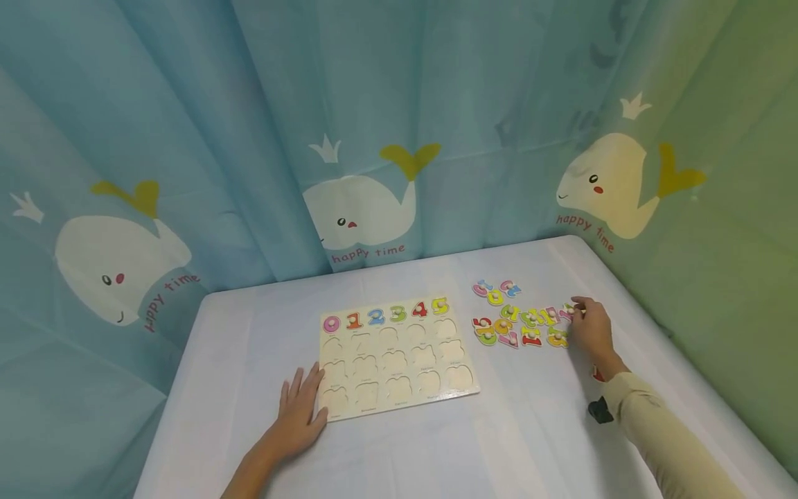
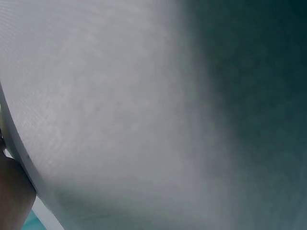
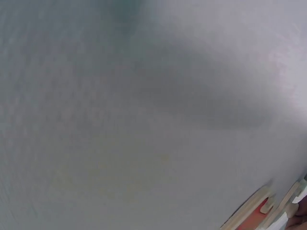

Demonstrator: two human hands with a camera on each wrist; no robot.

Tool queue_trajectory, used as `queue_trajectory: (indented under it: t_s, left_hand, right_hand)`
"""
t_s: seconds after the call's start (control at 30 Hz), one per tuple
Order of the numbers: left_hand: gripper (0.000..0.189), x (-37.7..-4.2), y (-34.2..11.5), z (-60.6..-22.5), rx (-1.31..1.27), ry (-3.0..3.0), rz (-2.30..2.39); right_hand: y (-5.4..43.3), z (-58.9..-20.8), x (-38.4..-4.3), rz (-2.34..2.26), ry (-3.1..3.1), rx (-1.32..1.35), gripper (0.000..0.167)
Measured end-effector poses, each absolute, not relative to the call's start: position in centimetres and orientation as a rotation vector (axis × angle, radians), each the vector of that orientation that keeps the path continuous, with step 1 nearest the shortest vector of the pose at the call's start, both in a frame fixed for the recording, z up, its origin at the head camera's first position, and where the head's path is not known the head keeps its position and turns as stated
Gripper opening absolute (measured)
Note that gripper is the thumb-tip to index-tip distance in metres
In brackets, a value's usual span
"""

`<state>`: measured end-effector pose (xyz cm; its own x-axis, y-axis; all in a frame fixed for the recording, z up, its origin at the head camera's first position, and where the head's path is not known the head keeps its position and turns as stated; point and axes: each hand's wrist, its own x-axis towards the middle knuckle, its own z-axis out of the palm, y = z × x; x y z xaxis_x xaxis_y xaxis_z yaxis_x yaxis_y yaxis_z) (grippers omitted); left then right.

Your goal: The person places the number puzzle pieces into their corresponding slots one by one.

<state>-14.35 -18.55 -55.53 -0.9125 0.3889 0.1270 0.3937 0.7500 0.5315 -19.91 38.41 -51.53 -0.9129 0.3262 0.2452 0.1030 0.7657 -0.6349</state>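
Observation:
My left hand (image 1: 299,412) rests with fingers spread at the left edge of a wooden number puzzle board (image 1: 374,360); the thumb lies by its lower left corner. Coloured numbers 0 to 5 fill the board's top row, above rows of bare recesses. My right hand (image 1: 592,329) is at the right end of a group of loose knobbed number pieces (image 1: 532,337), its fingertips right at a purple and green number piece (image 1: 568,311). I cannot tell whether they pinch it. In the right wrist view, fingers (image 3: 300,218) show only at the lower right corner, beside a red piece (image 3: 254,215).
More number pieces (image 1: 495,296) lie behind the main group. A red piece (image 1: 597,374) and a black object (image 1: 600,410) show beside the right wrist. Curtains (image 1: 262,173) with whale prints hang close behind the white table (image 1: 430,450). The left wrist view shows mostly blurred tablecloth (image 2: 105,105).

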Motion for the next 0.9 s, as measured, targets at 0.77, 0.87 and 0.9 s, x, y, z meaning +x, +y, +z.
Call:
queue_trajectory:
  t_s: [0.77, 0.87, 0.9]
  left_hand:
    - [0.065, -14.3, -18.6, -55.4, -0.669, -2.913, -0.909]
    - [0.065, -14.3, -18.6, -55.4, -0.671, -2.912, -0.915]
    - [0.065, -14.3, -18.6, -55.4, -0.671, -2.908, -0.916]
  right_hand:
    - [39.1, -51.2, -16.9, 0.955, -2.8, -0.134, 0.032]
    - [38.8, -51.3, -16.8, 0.997, -2.791, -0.129, 0.034]
    - [38.6, -51.4, -16.9, 1.008, -2.786, -0.126, 0.034]
